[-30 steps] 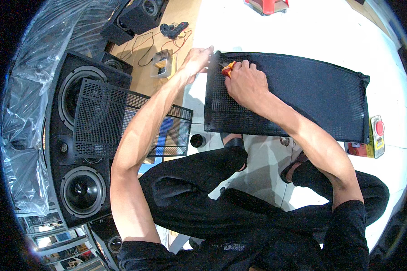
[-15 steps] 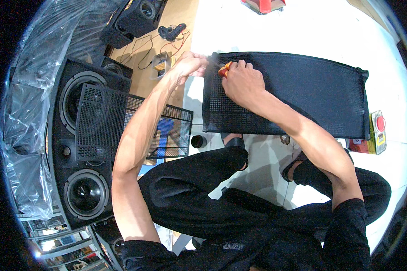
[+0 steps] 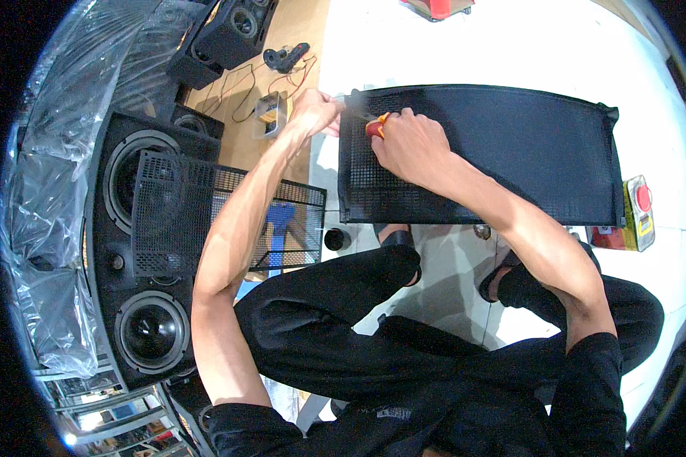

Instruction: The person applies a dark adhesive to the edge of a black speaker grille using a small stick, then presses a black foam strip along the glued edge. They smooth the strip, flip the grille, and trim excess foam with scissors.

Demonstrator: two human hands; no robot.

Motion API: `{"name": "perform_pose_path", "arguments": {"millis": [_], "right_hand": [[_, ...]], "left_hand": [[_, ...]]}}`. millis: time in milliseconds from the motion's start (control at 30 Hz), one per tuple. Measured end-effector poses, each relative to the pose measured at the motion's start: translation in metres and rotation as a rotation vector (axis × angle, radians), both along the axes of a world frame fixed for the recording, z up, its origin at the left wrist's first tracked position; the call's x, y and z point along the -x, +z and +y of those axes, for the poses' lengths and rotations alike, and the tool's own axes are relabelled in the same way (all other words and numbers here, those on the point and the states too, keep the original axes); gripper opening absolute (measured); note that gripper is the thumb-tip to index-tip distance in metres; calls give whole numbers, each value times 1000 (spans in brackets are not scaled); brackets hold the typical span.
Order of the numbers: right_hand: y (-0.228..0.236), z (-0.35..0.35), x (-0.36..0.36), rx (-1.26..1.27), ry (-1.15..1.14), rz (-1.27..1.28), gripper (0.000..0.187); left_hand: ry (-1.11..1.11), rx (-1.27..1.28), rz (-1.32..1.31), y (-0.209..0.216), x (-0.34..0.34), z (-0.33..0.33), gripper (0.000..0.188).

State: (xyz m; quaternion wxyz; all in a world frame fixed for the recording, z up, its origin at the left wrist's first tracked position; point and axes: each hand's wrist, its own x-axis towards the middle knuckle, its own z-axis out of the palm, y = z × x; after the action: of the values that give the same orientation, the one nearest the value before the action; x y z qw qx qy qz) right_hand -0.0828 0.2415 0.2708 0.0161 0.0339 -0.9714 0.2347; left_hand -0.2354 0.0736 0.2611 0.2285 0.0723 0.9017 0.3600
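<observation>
A black speaker grille with dark cloth over its mesh lies in front of me, above my feet. My right hand is closed round a hand tool with a red-and-yellow handle, over the grille's left part. The tool's grey working end is blurred, so its exact kind does not show. At the far left corner of the grille, my left hand is closed in a pinch at the edge. What lies between its fingertips is too small to make out.
A bare mesh grille leans over a large speaker cabinet on my left. A yellow can with a red cap stands right. Beyond are a small box, a black power tool and cables. A black round piece sits near my foot.
The tool's handle has turned slightly and its end is now blurred. My left hand has shifted slightly left, off the corner. The grille appears slightly higher in view.
</observation>
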Motion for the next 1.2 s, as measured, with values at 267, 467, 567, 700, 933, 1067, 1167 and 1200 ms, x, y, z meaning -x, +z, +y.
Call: {"name": "perform_pose_path", "arguments": {"millis": [267, 467, 567, 700, 933, 1067, 1167, 1200], "right_hand": [[-2, 6, 11, 68, 87, 6, 39], [23, -4, -26, 171, 131, -238, 37], [32, 1, -21, 258, 53, -287, 39], [16, 9, 5, 271, -46, -145, 49], [9, 5, 11, 277, -14, -162, 50], [27, 9, 6, 348, 39, -384, 47], [32, 20, 16, 601, -127, -547, 49], [27, 20, 18, 700, -171, -548, 50]], "left_hand": [[29, -72, -35, -3, -1, 2, 19], [45, -56, -6, -3, -5, -4, 16], [63, -84, -4, -3, -6, -1, 16], [62, -92, -4, -3, -6, 2, 15], [58, -109, -12, -6, -4, 0, 15], [54, -120, -20, -10, -4, -9, 14], [49, -141, -36, -5, -5, -4, 15], [47, -161, -48, -5, -5, -3, 15]]}}
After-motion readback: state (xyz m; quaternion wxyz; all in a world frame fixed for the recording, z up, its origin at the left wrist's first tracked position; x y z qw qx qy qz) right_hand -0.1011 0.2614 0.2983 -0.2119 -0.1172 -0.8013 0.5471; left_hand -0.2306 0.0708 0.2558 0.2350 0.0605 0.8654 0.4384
